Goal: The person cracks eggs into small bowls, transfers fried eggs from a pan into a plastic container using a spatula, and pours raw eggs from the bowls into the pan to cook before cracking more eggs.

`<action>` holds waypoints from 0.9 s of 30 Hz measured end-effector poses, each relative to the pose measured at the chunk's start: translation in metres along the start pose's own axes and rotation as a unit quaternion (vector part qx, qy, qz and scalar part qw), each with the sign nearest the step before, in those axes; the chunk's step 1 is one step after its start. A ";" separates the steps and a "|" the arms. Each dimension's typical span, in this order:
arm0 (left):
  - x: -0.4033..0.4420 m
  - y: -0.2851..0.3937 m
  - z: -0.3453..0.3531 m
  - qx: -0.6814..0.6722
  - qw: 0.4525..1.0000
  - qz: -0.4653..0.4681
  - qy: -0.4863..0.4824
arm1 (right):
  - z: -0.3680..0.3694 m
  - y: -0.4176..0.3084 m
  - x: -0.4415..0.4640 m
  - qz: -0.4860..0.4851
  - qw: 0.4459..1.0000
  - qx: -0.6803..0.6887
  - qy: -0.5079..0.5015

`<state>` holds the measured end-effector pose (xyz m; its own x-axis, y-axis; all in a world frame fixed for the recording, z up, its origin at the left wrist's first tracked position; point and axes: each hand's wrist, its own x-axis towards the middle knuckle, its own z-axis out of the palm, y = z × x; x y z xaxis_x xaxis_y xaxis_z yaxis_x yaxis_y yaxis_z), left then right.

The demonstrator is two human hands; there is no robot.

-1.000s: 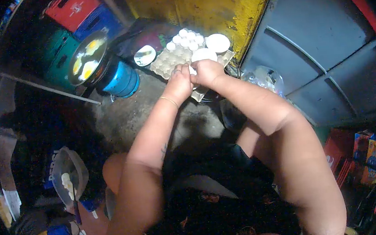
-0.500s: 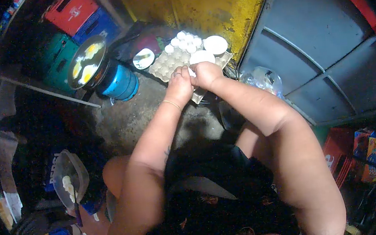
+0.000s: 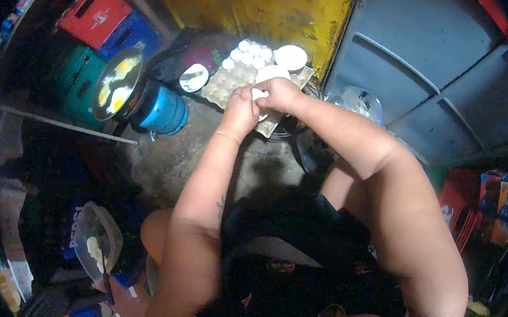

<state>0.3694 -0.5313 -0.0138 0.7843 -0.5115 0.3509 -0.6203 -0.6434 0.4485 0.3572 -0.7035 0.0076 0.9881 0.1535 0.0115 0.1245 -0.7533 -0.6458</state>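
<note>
Egg point(image 3: 259, 94), going by its white shell, upper middle of frame, between the two hands and above the near edge of the egg tray point(image 3: 220, 88). Left hand point(image 3: 240, 114) and right hand point(image 3: 283, 94) are drawn together, fingers curled inward, pinching it from both sides. Two-sided grip probably spreads pressure over a fragile shell and gives the thumbs control. Arms reach well forward from the lower frame; work is held low over tray and bowls, likely so that drips or bits fall there rather than on the floor.

White eggs point(image 3: 250, 54) sit grouped at the tray's far end, cupped so they cannot roll. Near bowl point(image 3: 272, 72) is just beyond the right hand; far bowl point(image 3: 291, 58) beside it, both within short reach. Pan point(image 3: 130, 81), upper left, carries frying eggs point(image 3: 118, 100) over the blue burner point(image 3: 164, 111), apart from the hands, presumably keeping heat off them. Small dish point(image 3: 194, 77) between burner and tray.

Hard to make out: most of the held egg is behind fingers; cannot tell whether cracked or whole. Thumb contact blurred. Right hand covers part of the near bowl; its contents unreadable. Whatever lies directly below the hands is mostly hidden. Frame corners black, cut by the round lens edge.
</note>
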 end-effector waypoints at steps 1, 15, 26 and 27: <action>0.001 0.003 0.000 0.013 1.000 -0.009 -0.011 | 0.000 0.000 0.001 0.004 1.000 -0.012 -0.015; -0.003 0.009 0.014 0.069 0.997 -0.025 0.001 | 0.002 -0.019 -0.004 0.071 0.993 -0.094 -0.012; -0.002 0.001 0.021 0.057 0.998 -0.009 0.013 | 0.003 -0.017 -0.002 0.056 0.990 -0.132 -0.009; -0.001 0.000 0.019 0.057 0.998 -0.004 0.005 | 0.001 -0.017 -0.001 0.048 0.988 -0.147 -0.014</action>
<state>0.3685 -0.5416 -0.0295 0.7884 -0.5017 0.3560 -0.6107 -0.7080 0.3547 0.3535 -0.6901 0.0182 0.9942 0.0868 -0.0631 0.0552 -0.9179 -0.3931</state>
